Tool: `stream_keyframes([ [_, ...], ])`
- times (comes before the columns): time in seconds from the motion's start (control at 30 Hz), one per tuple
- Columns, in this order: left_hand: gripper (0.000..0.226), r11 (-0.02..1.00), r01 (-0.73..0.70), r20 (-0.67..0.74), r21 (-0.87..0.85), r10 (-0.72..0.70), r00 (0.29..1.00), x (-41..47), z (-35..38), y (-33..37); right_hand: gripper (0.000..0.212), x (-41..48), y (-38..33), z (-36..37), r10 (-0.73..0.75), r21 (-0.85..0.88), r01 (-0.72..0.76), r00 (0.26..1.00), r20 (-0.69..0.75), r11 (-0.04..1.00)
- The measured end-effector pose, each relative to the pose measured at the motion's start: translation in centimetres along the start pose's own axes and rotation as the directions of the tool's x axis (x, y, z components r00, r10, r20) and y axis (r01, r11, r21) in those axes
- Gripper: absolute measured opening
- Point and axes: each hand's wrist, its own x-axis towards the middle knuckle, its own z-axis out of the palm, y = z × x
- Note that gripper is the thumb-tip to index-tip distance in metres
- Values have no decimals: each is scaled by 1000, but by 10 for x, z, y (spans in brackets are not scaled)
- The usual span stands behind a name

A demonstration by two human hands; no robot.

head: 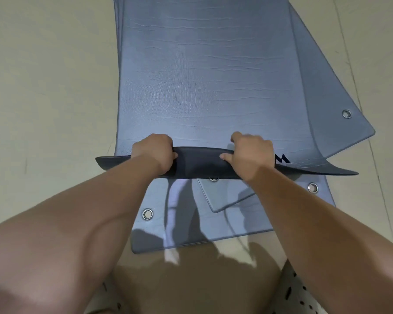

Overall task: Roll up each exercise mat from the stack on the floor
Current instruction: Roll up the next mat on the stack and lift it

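A stack of blue-grey exercise mats lies on the floor, fanned out. The top mat (202, 75) stretches away from me, and its near end is lifted and curled into a dark fold (197, 163). My left hand (156, 152) grips the fold left of centre, fingers over the top. My right hand (251, 152) grips it right of centre, thumb on the near side. A lower mat (182, 225) with metal eyelets shows beneath my arms, and another mat (331, 105) sticks out at an angle to the right.
Beige floor (50, 87) surrounds the mats on both sides. A metal eyelet (147, 214) and a thin cord (230, 225) lie on the lower mat. My spotted clothing (297, 293) fills the bottom edge.
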Motion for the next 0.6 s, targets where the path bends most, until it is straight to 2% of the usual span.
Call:
stream_keyframes([
  [0.03, 23, 1000, 28, -14, 7, -28, 999, 3, 1, 1, 43, -3, -4, 4, -73, -63, 64, 984, -160, 996],
  [0.1, 22, 997, 78, -10, -2, -78, 997, 10, 1, -1, 30, -13, -9, 16, -260, -177, 207, 893, -368, 962],
  [0.17, 24, 993, 113, 22, -34, -112, 993, 19, 1, -5, 24, -24, -3, 30, -437, -244, 363, 785, -440, 899],
  [0.23, 24, 990, 130, 47, -47, -127, 991, 26, 3, -7, 31, -34, 13, 40, -515, -267, 440, 730, -450, 857],
  [0.27, 24, 990, 134, 52, -43, -132, 990, 28, 4, -8, 44, -41, 22, 44, -511, -269, 435, 745, -430, 860],
  [0.33, 25, 991, 132, 28, -19, -131, 991, 32, 6, -8, 74, -49, 39, 51, -475, -295, 395, 831, -290, 870],
  [0.43, 24, 994, 74, -102, 76, -66, 993, 32, 2, -6, 99, -53, 41, 59, -359, -227, 326, 925, -125, 918],
  [0.5, 31, 983, -48, -262, 179, 95, 960, 27, 2, 0, 103, -49, 35, 65, -317, -174, 296, 942, -111, 939],
  [0.53, 36, 956, -164, -328, 242, 240, 913, 23, 7, 6, 102, -45, 32, 67, -311, -151, 292, 942, -123, 944],
  [0.6, 33, 864, -375, -371, 335, 487, 791, 7, 26, 19, 92, -36, 29, 70, -310, -123, 295, 942, -130, 947],
])
